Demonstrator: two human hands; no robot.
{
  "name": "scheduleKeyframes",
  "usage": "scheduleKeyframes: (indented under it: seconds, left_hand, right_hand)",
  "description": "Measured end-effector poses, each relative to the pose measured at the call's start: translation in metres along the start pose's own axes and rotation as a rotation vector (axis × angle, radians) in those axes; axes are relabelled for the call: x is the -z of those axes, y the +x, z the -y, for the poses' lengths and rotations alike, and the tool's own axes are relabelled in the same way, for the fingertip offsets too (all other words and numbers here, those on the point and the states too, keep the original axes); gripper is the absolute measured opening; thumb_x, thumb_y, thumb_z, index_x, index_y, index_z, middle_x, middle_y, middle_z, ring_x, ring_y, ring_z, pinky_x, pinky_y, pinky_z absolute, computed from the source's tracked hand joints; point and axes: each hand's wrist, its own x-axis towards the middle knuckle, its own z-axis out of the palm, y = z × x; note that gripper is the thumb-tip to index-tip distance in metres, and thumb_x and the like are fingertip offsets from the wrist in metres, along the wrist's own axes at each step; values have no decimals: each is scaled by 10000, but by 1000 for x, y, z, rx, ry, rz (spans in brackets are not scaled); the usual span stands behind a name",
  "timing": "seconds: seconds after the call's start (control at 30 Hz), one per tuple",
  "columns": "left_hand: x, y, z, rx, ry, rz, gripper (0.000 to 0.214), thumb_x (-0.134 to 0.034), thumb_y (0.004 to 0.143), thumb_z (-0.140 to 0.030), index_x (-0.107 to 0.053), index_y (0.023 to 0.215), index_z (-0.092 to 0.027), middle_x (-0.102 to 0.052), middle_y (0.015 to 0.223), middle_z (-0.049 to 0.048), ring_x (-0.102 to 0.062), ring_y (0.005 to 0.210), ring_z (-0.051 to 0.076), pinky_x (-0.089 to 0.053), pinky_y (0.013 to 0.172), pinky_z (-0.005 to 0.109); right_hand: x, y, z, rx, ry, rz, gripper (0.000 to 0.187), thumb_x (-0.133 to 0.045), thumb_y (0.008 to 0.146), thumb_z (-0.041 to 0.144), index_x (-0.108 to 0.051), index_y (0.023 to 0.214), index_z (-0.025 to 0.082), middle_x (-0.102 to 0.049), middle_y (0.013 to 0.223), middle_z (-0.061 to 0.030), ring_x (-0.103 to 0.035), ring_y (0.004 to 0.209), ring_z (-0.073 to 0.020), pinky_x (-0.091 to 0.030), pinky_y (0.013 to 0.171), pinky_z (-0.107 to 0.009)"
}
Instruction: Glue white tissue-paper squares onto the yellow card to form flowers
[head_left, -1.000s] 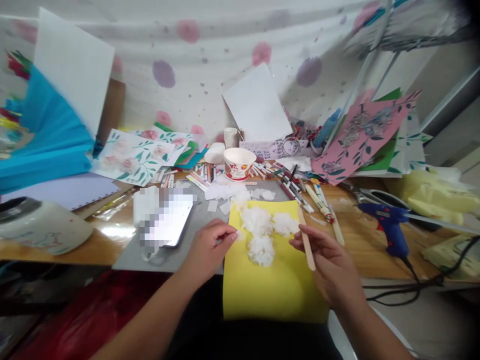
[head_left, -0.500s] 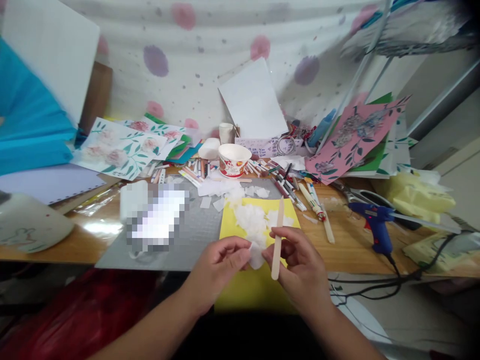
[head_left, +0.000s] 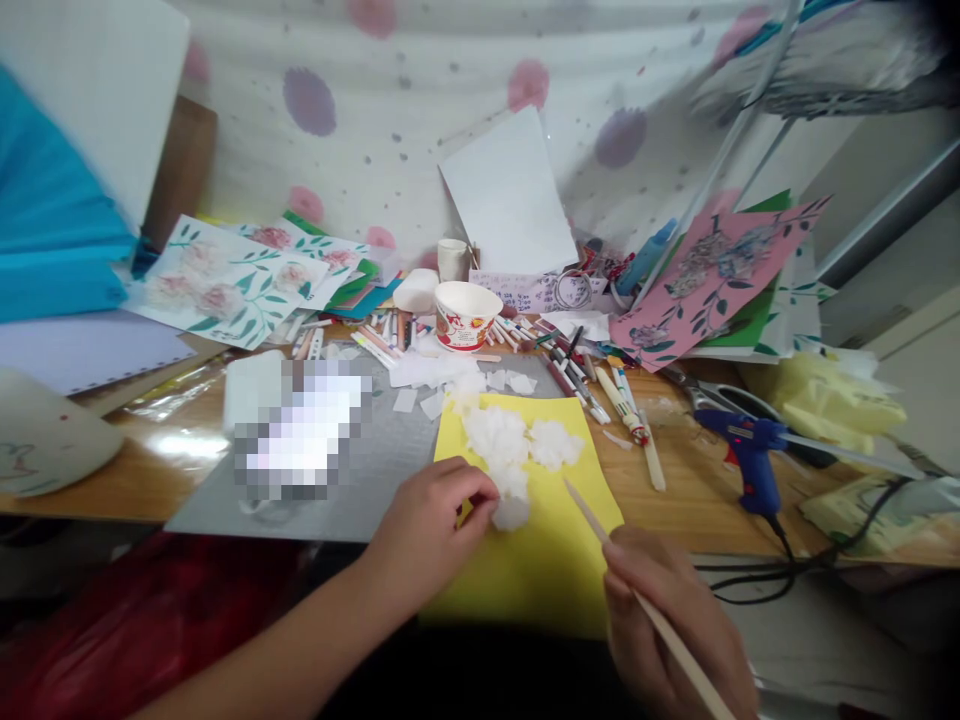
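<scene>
A yellow sheet of paper (head_left: 555, 570) lies in front of me, overhanging the table's near edge. Clusters of white crumpled paper petals (head_left: 496, 432) sit on its upper part. My left hand (head_left: 439, 515) pinches the edge of a thin white paper petal (head_left: 511, 512) just below the lowest cluster; whether the petal touches the sheet I cannot tell. Off to the right, my right hand (head_left: 671, 610) is closed round a wooden craft stick (head_left: 589, 510), whose tip points up and left over the yellow sheet.
Loose white paper pieces (head_left: 431, 403) and a paper bowl (head_left: 466, 318) lie beyond the sheet, among scattered markers (head_left: 577, 380). A blue hot glue gun (head_left: 750, 450) with its cord is at the right, near scissors (head_left: 720, 390). A blurred-out phone (head_left: 307, 425) lies at left.
My right hand has drawn away from the petal, down and to the right, tilting the craft stick from upright. My left hand stays at the petal, which now sits against the lowest cluster.
</scene>
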Motion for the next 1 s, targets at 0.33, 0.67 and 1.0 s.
scheduleKeyframes:
  seconds: [0.33, 0.67, 1.0]
  left_hand:
    - [-12, 13, 6, -4, 96, 35, 134, -615, 848, -86, -680, 782, -184, -631, 812, 9, -596, 783, 172, -442, 706, 275]
    - [-18, 12, 12, -91, 47, 22, 124, -625, 832, -78, -684, 793, -180, -625, 806, 19, -594, 759, 170, -450, 671, 272]
    - [-21, 9, 21, -197, -16, -24, 176, -604, 807, -51, -702, 825, -196, -615, 814, 21, -591, 748, 155, -457, 661, 258]
  right_hand:
    - [-17, 16, 4, 129, 27, 52, 173, -509, 955, 136, -612, 1083, 193, -682, 655, -33, -652, 554, -160, -536, 515, -264]
    - [-31, 13, -6, 138, -51, 105, 163, -467, 978, 129, -628, 998, 140, -673, 622, -46, -625, 504, -147, -508, 489, -259]
    - [-31, 17, -8, 106, -113, 148, 221, -432, 1005, 187, -616, 885, 164, -632, 577, -21, -606, 480, -133, -514, 488, -242]
